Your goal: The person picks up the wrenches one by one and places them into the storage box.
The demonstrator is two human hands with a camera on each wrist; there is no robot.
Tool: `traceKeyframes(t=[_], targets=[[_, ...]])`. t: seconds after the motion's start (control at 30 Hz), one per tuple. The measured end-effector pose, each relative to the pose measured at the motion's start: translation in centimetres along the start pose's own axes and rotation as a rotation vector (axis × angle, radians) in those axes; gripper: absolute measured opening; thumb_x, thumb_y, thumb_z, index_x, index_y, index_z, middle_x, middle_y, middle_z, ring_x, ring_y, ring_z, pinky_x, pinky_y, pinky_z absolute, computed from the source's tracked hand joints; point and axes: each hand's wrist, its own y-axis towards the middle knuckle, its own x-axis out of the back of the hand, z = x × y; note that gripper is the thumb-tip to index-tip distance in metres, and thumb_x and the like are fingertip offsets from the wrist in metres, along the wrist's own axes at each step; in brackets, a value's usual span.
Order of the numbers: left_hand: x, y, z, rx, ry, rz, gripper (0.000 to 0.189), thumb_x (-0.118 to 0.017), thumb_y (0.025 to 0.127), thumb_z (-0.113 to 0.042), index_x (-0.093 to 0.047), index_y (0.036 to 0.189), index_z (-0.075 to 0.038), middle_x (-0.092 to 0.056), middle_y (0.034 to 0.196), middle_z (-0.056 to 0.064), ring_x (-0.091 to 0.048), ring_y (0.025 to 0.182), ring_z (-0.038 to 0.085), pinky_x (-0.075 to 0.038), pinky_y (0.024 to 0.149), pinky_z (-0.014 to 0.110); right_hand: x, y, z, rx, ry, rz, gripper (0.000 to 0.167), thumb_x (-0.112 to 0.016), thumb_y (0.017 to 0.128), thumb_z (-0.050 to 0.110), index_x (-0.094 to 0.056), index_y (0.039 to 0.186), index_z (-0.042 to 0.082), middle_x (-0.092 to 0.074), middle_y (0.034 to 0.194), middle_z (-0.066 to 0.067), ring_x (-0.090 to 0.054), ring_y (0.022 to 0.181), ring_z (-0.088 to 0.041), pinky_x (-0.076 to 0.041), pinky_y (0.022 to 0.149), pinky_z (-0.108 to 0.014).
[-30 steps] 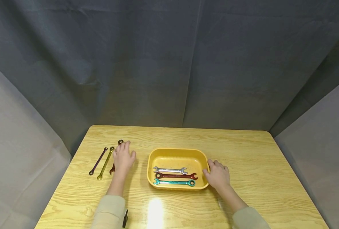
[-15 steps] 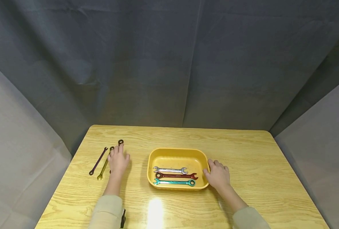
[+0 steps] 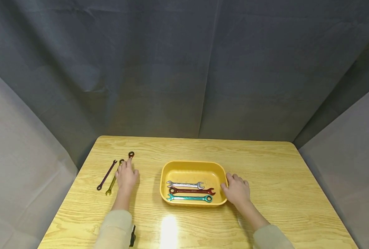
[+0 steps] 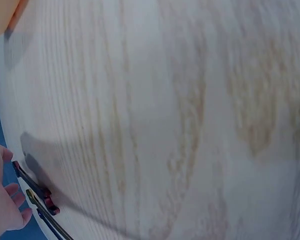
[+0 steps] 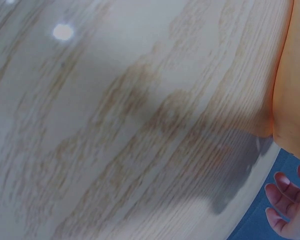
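Note:
In the head view my left hand [image 3: 126,177] is over a dark red combination wrench [image 3: 131,154]. Its fingers reach along the wrench, the thumb stands out to the side, and the hand hides most of the shaft. A yellow-green wrench [image 3: 112,185] lies just left of that hand, and a purple wrench [image 3: 106,175] farther left. At the right end of a yellow bin [image 3: 194,166], my right hand [image 3: 237,189] holds the rim, thumb over it and fingers outside. Inside the bin lie a silver open-end wrench [image 3: 185,185], a red wrench [image 3: 192,191] and a teal wrench [image 3: 189,198].
All of this stands on a light wood table [image 3: 284,180] with rounded far corners. A dark grey curtain [image 3: 159,69] hangs behind it, and pale grey panels [image 3: 19,155] flank both sides. Bare wood separates the loose wrenches from the bin.
My left hand has moved left and slightly down over the dark red wrench, uncovering its ring end and overlapping the yellow-green wrench. The right hand and bin have stayed put.

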Motion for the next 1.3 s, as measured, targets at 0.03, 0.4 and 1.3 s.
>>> traceKeyframes(t=[0.03, 0.4, 1.3], targets=[[0.0, 0.0, 0.1, 0.003, -0.001, 0.010, 0.059, -0.054, 0.089, -0.020, -0.029, 0.139, -0.003, -0.038, 0.128, 0.023, -0.035, 0.114, 0.040, -0.030, 0.093, 0.055, 0.0, 0.0, 0.0, 0.003, -0.003, -0.002, 0.040, -0.051, 0.086, 0.035, -0.052, 0.115, 0.008, -0.056, 0.099, -0.014, -0.055, 0.089, -0.034, -0.039, 0.076, -0.051], [0.5, 0.9, 0.3, 0.031, 0.034, 0.067, 0.059, -0.054, 0.089, -0.018, -0.027, 0.139, -0.002, -0.036, 0.129, 0.026, -0.037, 0.111, 0.041, -0.033, 0.087, 0.053, 0.3, -0.1, 0.0, 0.010, -0.006, -0.006, 0.040, -0.053, 0.086, 0.035, -0.053, 0.115, 0.008, -0.056, 0.100, -0.015, -0.055, 0.090, -0.034, -0.039, 0.077, -0.051], [1.2, 1.8, -0.2, 0.114, 0.064, 0.229, 0.044, -0.048, 0.086, 0.010, -0.034, 0.127, 0.014, -0.030, 0.131, 0.033, -0.032, 0.117, 0.049, -0.035, 0.093, 0.059, 0.1, -0.1, 0.1, 0.004, -0.010, -0.013, 0.036, -0.053, 0.086, 0.035, -0.054, 0.110, 0.009, -0.056, 0.095, -0.012, -0.055, 0.085, -0.032, -0.040, 0.073, -0.049]])
